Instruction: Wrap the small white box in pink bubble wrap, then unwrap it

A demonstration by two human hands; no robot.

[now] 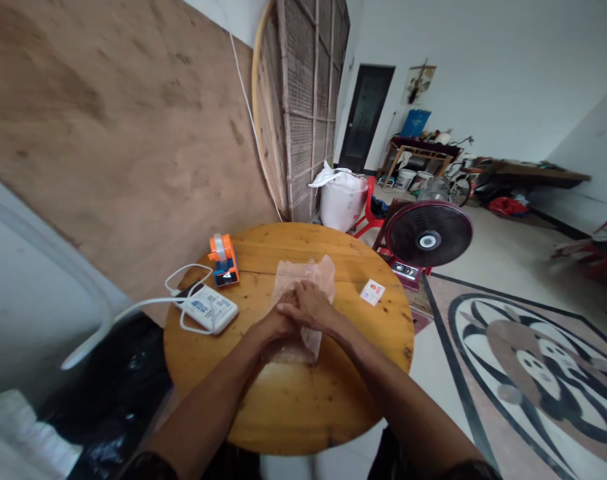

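A thin, pale pink plastic bag (310, 273) lies flat on the middle of a round wooden table (283, 400). Both my hands rest on it, close together. My right hand (310, 308) lies over the bag with its fingers bent down onto the plastic. My left hand (276, 327) sits just beside and partly under the right one, its fingers mostly hidden. Part of the bag hangs out below the hands toward me.
A white power bank (210, 308) with a white cable (178, 280) lies at the table's left, an orange tape dispenser (224, 259) behind it. A small white card (372, 292) lies at the right. A floor fan (428, 235) and a white sack (342, 198) stand beyond the table.
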